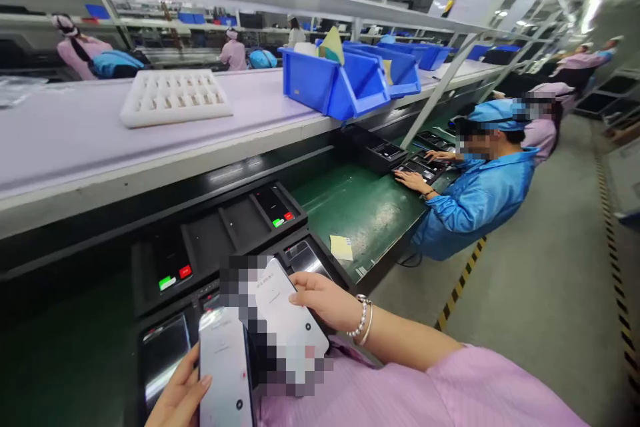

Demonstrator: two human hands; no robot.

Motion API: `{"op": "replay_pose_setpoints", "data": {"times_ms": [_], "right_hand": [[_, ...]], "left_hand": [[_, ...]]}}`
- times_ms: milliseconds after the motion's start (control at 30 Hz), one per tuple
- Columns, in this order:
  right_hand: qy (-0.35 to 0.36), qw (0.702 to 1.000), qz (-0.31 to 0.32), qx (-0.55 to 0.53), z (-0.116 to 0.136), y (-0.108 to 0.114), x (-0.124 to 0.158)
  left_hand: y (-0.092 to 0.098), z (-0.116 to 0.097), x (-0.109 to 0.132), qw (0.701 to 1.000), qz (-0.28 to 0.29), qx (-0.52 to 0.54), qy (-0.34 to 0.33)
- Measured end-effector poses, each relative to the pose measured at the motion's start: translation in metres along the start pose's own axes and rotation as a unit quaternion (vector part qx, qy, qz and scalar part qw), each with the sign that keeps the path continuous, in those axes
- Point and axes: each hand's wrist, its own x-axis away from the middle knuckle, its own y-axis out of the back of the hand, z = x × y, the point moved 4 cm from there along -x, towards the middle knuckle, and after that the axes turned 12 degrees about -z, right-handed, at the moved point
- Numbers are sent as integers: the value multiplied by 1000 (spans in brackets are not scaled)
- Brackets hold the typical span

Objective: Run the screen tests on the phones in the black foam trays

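Observation:
My left hand (181, 392) is closed on a smartphone (224, 363) with a lit white screen, gripping its left edge. A second smartphone (280, 310), also showing a white screen, is held by its right edge in my right hand (320, 299), thumb on the front. The two phones are close together, tilted, above a black tray (141, 360). Part of the right-hand phone is pixelated. In that tray lie a dark-screened phone (167, 353) and another dark phone (306, 259). Behind it, a second black tray (205, 217) carries phones showing green and red marks.
A yellow paper note (341, 247) lies on the green bench (365, 213). Above runs a shelf (75, 147) with a white foam tray (175, 99) and blue bins (330, 83). A co-worker in blue (480, 187) sits to the right, hands at other black trays.

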Motion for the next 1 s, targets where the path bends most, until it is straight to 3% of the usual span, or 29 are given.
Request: {"op": "replay_pose_setpoints", "data": {"times_ms": [67, 167, 200, 333, 433, 567, 667, 833, 900, 1000], "right_hand": [[-27, 999, 12, 14, -4, -1, 8], [-52, 998, 28, 36, -3, 1, 16], [-32, 997, 5, 72, -1, 4, 14], [-54, 990, -41, 123, -5, 4, -1], [-88, 987, -67, 115, -12, -2, -3], [-113, 981, -100, 119, -17, -4, -1], [-132, 984, -29, 118, -21, -2, 3], [-171, 975, 134, 45, -29, -6, 14], [-174, 973, 151, 6, -29, -11, 16], [-145, 980, 130, -36, -26, -19, 22]], "left_hand": [[-9, 2, 11, 1000, 5, 31, -3], [-24, -9, 25, 995, 66, 70, -34], [-26, -12, 24, 992, 79, 86, -37], [-25, -9, 13, 990, 82, 112, -27], [-24, -3, 11, 991, 62, 107, -60], [-26, -8, 21, 981, 139, 50, -128], [-23, -12, 27, 971, 186, -18, -149], [-15, -13, 24, 972, 200, -63, -104], [-14, -14, 22, 971, 193, -86, -116], [-18, -12, 29, 967, 184, -107, -142]]}}
